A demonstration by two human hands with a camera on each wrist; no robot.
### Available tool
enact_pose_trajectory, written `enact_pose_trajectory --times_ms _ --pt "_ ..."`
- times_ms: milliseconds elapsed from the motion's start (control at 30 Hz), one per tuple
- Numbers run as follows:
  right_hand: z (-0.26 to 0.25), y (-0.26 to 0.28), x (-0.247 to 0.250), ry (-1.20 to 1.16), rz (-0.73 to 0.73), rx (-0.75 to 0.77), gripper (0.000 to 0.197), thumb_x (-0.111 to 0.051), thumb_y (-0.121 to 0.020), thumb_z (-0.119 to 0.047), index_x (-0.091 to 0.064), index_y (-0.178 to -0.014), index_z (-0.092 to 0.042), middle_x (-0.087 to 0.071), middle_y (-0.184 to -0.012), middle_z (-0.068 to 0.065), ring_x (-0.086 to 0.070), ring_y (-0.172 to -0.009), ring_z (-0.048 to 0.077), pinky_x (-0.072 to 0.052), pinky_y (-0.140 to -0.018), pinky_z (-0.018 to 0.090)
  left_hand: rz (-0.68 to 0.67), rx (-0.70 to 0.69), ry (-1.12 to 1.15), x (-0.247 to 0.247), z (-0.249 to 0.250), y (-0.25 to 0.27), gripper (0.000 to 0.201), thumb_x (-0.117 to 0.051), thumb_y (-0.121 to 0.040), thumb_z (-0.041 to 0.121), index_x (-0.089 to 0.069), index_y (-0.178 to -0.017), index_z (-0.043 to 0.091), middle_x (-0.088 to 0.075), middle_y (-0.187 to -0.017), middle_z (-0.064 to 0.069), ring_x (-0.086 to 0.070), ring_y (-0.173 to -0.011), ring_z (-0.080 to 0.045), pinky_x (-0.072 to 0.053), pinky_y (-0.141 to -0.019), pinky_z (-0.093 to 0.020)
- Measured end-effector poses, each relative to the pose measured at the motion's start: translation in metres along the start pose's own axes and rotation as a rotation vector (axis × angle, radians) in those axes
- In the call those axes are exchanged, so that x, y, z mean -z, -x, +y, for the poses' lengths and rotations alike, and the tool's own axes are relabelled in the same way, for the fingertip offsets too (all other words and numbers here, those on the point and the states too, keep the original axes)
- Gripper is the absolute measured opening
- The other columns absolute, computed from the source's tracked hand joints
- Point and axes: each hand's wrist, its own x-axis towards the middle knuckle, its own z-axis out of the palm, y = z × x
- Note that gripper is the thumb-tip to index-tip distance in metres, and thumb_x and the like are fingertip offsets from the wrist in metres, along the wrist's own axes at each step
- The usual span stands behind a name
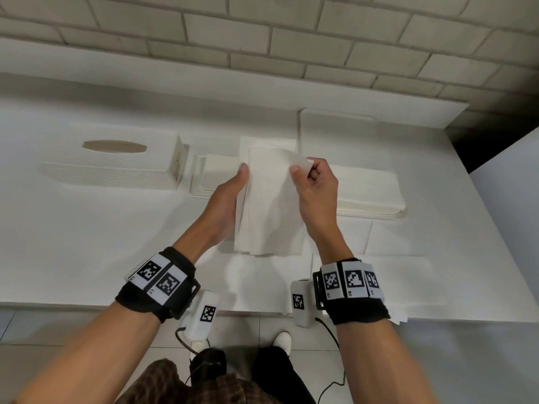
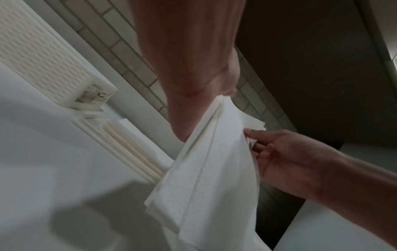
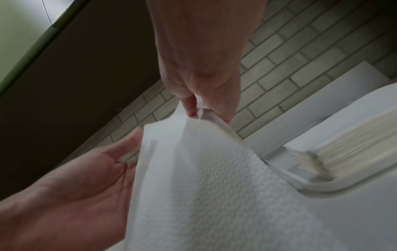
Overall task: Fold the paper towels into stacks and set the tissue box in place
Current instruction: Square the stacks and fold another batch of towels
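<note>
Head view, folded paper towel (image 1: 269,199) at frame centre above counter (image 1: 87,228), left hand (image 1: 226,199) gripping its left edge, right hand (image 1: 316,191) fingers pinching upper right corner, tissue box (image 1: 116,164) left.

A washroom-like or utility room: pale brick-tile wall (image 1: 262,39) beyond the grip, white surface (image 1: 87,243) beneath, tiled floor (image 1: 58,330) below.

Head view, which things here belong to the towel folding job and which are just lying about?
Job:
- white embossed paper towel, held by left hand and right hand
- tray of folded white towels
- small tray of folded towels
- white textured tissue box

Lying about:
- flat white lid
- white counter
</note>
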Motion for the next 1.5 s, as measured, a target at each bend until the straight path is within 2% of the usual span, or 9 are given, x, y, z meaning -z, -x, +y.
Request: enact_pose_trajectory --times_ms 133,200,333,467,733,900,1133,1333,1500 --pt "0.007 0.009 -0.001 -0.001 -0.137 -0.074 0.053 -0.073 -0.085 -0.028 -0.042 -0.128 -0.028 -0.056 -0.124 -0.006 -0.058 -0.11 0.009 -0.053 -0.091 0.03 0.08 -0.111 -0.148 0.003 -0.002 0.003 0.023 -0.059 -0.094 0.022 -0.066 -0.114 0.014 -0.072 -0.114 -0.008 -0.069 -0.105 -0.024 -0.051 -0.098 -0.047" --pt "0.012 0.014 0.003 -0.037 -0.28 -0.178 0.067 -0.077 -0.081 -0.031 -0.04 -0.137 -0.025 -0.058 -0.133 -0.003 -0.059 -0.119 0.014 -0.052 -0.099 0.038 0.053 -0.151 -0.162 0.006 0.001 0.005 0.024 -0.061 -0.093 0.02 -0.065 -0.114 0.011 -0.071 -0.114 -0.012 -0.069 -0.105 -0.026 -0.053 -0.094 -0.043" --pt "0.017 0.025 0.003 -0.011 -0.363 -0.189 0.037 -0.068 -0.09 -0.021 -0.06 -0.126 -0.013 -0.072 -0.116 0.004 -0.068 -0.108 0.018 -0.053 -0.098 0.043 0.006 -0.177 -0.229 0.013 0.002 0.009 0.033 -0.07 -0.084 0.01 -0.062 -0.115 0.016 -0.072 -0.112 -0.004 -0.07 -0.102 -0.016 -0.056 -0.085 -0.028" --pt "0.02 0.031 0.0 -0.076 -0.323 -0.139 0.03 -0.067 -0.09 -0.016 -0.063 -0.12 -0.013 -0.072 -0.113 0.005 -0.069 -0.106 0.019 -0.055 -0.095 0.038 0.007 -0.17 -0.248 0.017 -0.006 0.011 0.034 -0.068 -0.086 0.01 -0.062 -0.119 0.014 -0.072 -0.114 -0.003 -0.069 -0.105 -0.016 -0.054 -0.088 -0.029" --pt "0.03 0.035 0.003 -0.08 -0.31 -0.216 0.041 -0.078 -0.079 -0.013 -0.065 -0.117 -0.01 -0.073 -0.11 0.008 -0.07 -0.103 0.021 -0.056 -0.093 0.042 -0.042 -0.121 -0.238 0.017 -0.027 0.007 0.051 -0.073 -0.082 0.01 -0.052 -0.128 0.014 -0.066 -0.123 -0.009 -0.064 -0.114 -0.021 -0.052 -0.096 -0.039" --pt "0.033 0.037 0.006 -0.09 -0.306 -0.2 0.032 -0.076 -0.081 -0.012 -0.069 -0.113 -0.012 -0.075 -0.107 0.005 -0.071 -0.1 0.018 -0.056 -0.087 0.031 -0.019 -0.192 -0.225 0.012 -0.028 0.011 0.037 -0.063 -0.089 0.003 -0.056 -0.114 0.029 -0.068 -0.113 0.005 -0.066 -0.107 -0.009 -0.052 -0.086 -0.021" --pt "0.033 0.036 0.003 -0.12 -0.315 -0.186 0.033 -0.075 -0.082 -0.011 -0.068 -0.114 -0.008 -0.074 -0.108 0.009 -0.071 -0.103 0.024 -0.055 -0.092 0.041 -0.041 -0.184 -0.278 0.017 -0.032 0.009 0.049 -0.069 -0.084 0.02 -0.051 -0.13 0.016 -0.065 -0.126 -0.006 -0.061 -0.119 -0.019 -0.049 -0.101 -0.041" --pt "0.001 0.021 0.021 -0.001 -0.336 -0.028 0.015 -0.075 -0.081 -0.009 -0.071 -0.096 -0.011 -0.071 -0.084 -0.001 -0.066 -0.074 0.007 -0.051 -0.066 0.02 0.026 -0.241 -0.592 0.021 -0.009 0.0 0.022 -0.065 -0.087 0.008 -0.064 -0.109 0.008 -0.07 -0.105 -0.011 -0.066 -0.099 -0.027 -0.052 -0.089 -0.045" --pt "-0.008 0.004 0.027 0.392 -0.565 -0.042 0.011 -0.072 -0.084 -0.018 -0.076 -0.093 -0.014 -0.074 -0.082 0.002 -0.069 -0.07 0.012 -0.052 -0.06 0.024 -0.134 -0.198 -0.805 0.019 0.005 0.0 0.016 -0.07 -0.08 0.009 -0.069 -0.091 0.02 -0.071 -0.088 -0.001 -0.067 -0.082 -0.022 -0.053 -0.073 -0.04"
